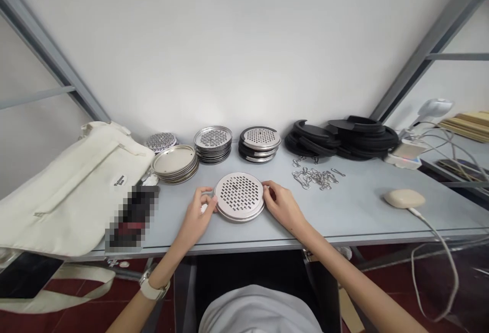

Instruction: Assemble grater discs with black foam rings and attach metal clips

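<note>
In front of me on the table lies a round perforated metal lid [240, 195], resting on another metal rim beneath it. My left hand [197, 216] grips its left edge between thumb and fingers. Bent fingers of my right hand [283, 205] press against the right edge. Behind it stand a stack of plain metal dishes [174, 161], a stack of perforated discs [213, 139], and a stack of perforated lids with black rings [260, 138]. Small metal clips [315, 177] lie loose to the right.
Black rings and discs [361, 137] are piled at the back right. A cream computer mouse [404, 198] with a cable sits near the right front edge. A white bag [72, 190] and a pixelated dark item [132, 217] occupy the left side. Metal posts frame both ends.
</note>
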Demonstrator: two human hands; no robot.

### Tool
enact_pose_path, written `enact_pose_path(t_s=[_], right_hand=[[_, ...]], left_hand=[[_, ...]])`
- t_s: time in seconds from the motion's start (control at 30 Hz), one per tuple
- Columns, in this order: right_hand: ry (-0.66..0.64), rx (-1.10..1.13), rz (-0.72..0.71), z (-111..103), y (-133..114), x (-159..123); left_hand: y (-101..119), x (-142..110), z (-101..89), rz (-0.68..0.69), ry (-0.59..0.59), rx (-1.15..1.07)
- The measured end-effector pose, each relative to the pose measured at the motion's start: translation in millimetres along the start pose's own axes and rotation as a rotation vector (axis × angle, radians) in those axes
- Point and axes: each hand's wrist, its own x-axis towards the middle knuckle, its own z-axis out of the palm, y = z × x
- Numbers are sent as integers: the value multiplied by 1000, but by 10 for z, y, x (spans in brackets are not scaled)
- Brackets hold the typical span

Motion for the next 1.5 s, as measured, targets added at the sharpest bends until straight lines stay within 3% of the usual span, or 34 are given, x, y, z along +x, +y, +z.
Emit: enact_pose_path(t_s=[0.27, 0.87, 1.23, 1.5], right_hand=[[1, -76, 21, 16, 5, 1], [5, -109, 31, 34, 2, -8], [-12, -155, -75, 13, 7, 5], [-23, -138, -57, 25, 16, 9]], left_hand=[[3, 0, 12, -16, -2, 165], [-1, -13, 9, -6, 2, 207], [29, -42, 35, 27, 26, 330], [67, -61, 30, 27, 0, 393]])
